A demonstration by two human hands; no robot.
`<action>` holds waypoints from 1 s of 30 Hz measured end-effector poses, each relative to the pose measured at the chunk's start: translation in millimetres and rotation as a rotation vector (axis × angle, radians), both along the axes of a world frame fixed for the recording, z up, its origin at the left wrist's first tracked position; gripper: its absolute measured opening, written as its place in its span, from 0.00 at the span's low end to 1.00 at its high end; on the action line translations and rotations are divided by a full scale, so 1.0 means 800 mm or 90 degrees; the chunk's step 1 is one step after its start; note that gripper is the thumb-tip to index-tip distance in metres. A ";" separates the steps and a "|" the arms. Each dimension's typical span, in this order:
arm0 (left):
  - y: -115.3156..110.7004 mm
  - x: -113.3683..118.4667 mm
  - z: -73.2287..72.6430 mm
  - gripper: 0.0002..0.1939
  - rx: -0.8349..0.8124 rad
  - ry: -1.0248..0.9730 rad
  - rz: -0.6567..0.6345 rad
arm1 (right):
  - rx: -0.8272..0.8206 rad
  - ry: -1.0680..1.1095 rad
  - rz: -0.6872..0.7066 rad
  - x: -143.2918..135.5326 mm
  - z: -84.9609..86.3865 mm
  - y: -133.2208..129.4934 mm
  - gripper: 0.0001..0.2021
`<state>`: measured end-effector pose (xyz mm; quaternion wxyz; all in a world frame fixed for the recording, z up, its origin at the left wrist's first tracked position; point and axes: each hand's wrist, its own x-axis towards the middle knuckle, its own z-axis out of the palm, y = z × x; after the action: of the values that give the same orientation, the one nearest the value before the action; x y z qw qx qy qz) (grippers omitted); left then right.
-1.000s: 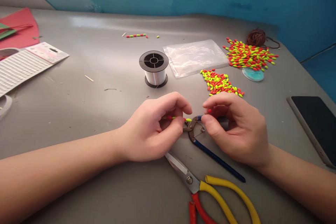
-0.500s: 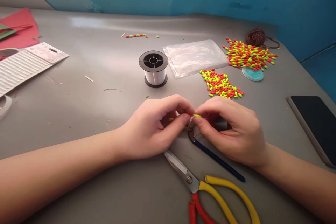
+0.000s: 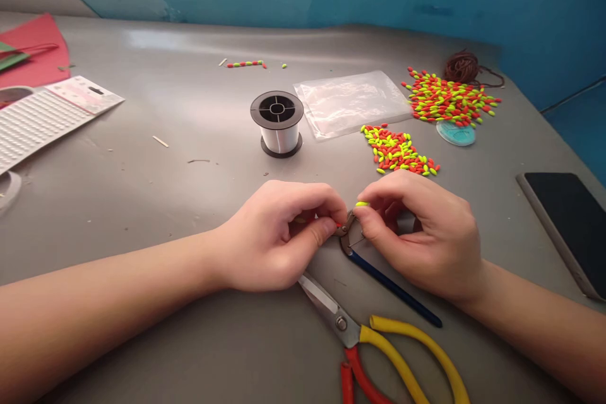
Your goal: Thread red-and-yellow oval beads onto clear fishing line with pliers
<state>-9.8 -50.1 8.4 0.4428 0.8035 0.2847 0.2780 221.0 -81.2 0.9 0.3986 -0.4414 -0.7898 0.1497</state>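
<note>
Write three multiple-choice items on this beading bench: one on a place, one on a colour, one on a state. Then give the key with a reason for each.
1. Where does the spool of clear line stand?
A. left of the plastic bag
B. on the phone
C. beside the red paper

2. What colour is the bead pinched in the right hand?
A. blue
B. yellow-green
C. white

3. How do the scissors with yellow handles lie?
A. gripped in the left hand
B. hanging off the table edge
C. flat on the table, untouched

Key: 1 A, the spool stands just left of the bag. 2 B, a yellow-green bead shows between the right hand's fingers. 3 C, the scissors lie flat near the person with no hand closed on them.
</note>
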 end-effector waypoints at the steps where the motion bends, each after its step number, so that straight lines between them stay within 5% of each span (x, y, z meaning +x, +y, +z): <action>1: 0.000 0.000 0.001 0.08 -0.004 0.001 -0.006 | 0.003 -0.003 -0.006 0.000 0.000 0.000 0.05; 30: -0.002 0.000 0.002 0.10 -0.041 -0.027 -0.040 | -0.027 0.025 -0.081 0.000 -0.001 0.000 0.04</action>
<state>-9.7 -51.9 10.1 0.4828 0.7914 0.2584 0.2716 220.8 -81.4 -0.2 0.4131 -0.4962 -0.7489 0.1494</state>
